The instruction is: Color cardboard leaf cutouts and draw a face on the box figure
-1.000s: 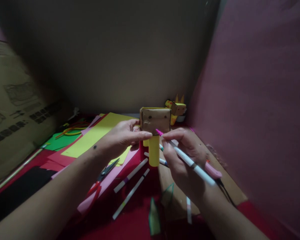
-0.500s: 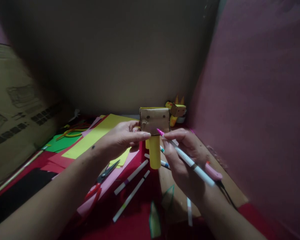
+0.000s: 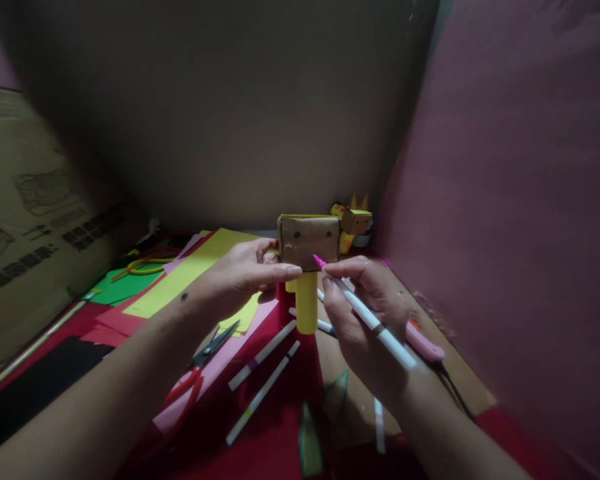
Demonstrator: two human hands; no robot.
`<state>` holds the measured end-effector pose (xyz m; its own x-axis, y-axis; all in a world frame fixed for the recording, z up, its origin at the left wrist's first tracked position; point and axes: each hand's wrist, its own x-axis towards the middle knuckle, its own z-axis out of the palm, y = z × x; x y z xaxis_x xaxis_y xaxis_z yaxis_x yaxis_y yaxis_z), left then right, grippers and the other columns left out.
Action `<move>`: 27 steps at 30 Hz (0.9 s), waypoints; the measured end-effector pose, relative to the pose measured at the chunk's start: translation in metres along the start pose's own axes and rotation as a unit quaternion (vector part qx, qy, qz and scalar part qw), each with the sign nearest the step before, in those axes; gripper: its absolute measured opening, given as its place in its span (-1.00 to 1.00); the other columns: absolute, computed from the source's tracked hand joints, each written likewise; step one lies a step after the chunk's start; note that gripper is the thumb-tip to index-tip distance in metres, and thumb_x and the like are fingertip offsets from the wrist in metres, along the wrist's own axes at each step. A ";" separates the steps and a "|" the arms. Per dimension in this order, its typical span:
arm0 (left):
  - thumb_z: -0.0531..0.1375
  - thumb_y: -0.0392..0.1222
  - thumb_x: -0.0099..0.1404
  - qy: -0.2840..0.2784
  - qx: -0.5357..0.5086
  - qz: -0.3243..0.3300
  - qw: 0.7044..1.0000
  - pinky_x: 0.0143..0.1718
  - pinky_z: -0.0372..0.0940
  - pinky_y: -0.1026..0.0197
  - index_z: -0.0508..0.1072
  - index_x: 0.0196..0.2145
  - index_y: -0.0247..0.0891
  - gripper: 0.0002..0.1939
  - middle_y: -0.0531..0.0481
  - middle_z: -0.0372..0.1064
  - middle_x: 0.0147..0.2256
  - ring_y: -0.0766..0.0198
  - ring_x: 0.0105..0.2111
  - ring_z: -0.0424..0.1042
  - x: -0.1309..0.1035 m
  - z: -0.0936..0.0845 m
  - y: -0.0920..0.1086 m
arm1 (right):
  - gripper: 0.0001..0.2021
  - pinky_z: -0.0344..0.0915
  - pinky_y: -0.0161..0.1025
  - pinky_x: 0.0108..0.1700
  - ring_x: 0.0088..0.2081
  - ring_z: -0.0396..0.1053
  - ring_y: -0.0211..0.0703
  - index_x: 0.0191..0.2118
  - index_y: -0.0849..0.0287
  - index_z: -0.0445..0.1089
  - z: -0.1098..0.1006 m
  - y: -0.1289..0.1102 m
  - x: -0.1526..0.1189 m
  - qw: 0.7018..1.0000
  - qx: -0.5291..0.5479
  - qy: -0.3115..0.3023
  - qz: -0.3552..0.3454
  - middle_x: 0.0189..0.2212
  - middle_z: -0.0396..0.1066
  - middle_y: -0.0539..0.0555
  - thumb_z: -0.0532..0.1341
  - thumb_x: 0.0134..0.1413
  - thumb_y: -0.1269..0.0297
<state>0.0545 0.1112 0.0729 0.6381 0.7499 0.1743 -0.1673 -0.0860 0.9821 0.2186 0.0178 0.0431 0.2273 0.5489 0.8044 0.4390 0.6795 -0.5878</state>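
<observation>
A brown cardboard box with two dark dots on its front sits atop a yellow paper tube. My left hand grips the box by its left side, thumb along the lower front edge. Between the thumb and fingers of my right hand is a white marker with a pink tip. The tip is at the lower middle of the box front; whether it touches is hard to tell.
Red-handled scissors, yellow paper and white markers lie around. Behind stands a yellow horned figure. A pink-handled tool rests right, beside the pink wall. A large carton is at left.
The rear end of the marker and my right hand have shifted slightly left. The box and tube have tilted a little, with the tube's bottom slightly higher and further left.
</observation>
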 end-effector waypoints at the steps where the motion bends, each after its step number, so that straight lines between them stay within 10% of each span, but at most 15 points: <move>1: 0.44 -0.24 0.13 -0.002 -0.003 0.001 1.000 -0.66 0.10 0.42 0.43 -0.36 -0.29 -0.76 0.19 0.20 -0.60 0.50 -0.66 0.14 0.000 0.000 0.000 | -0.92 0.35 -0.29 -0.37 -0.42 0.37 -0.31 -0.23 0.15 0.44 0.000 0.000 0.000 1.000 -0.001 -0.001 -0.007 -0.40 0.39 -0.06 0.23 0.18 0.45; 27: 0.47 -0.19 0.09 0.007 0.008 -0.005 1.000 -0.67 0.07 0.37 0.48 -0.25 -0.29 -0.68 0.14 0.28 -0.55 0.48 -0.66 0.15 0.000 -0.001 0.000 | -0.85 0.34 -0.25 -0.35 -0.40 0.36 -0.27 -0.27 0.10 0.42 -0.001 0.001 0.001 0.999 0.007 -0.010 -0.034 -0.42 0.36 -0.07 0.20 0.13 0.51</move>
<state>0.0538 0.1119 0.0732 0.6296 0.7597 0.1628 -0.1485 -0.0880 0.9850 0.2199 0.0184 0.0430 0.1809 0.5107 0.8405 0.4405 0.7220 -0.5335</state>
